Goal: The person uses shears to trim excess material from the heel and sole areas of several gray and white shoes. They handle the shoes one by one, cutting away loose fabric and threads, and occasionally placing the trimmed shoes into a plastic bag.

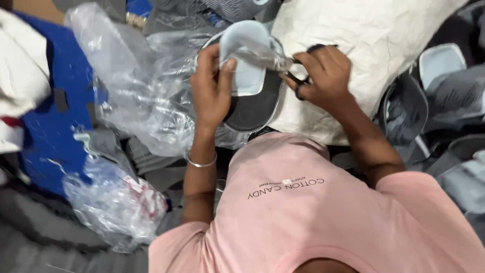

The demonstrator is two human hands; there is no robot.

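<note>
A grey-and-black cap (250, 76) (pale blue underbrim) sat above the person's lap, the left hand (212, 88) clamping its grip on it. The right hand (323, 76) gripped black scissors (298, 81) beside it. Clear plastic bags (136, 91) lay left.

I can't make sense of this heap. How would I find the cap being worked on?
Start at the big white sack. Against its left edge lies a cap with a pale blue brim, pinched by the left hand. Unlike the caps piled right, it is held.
</note>
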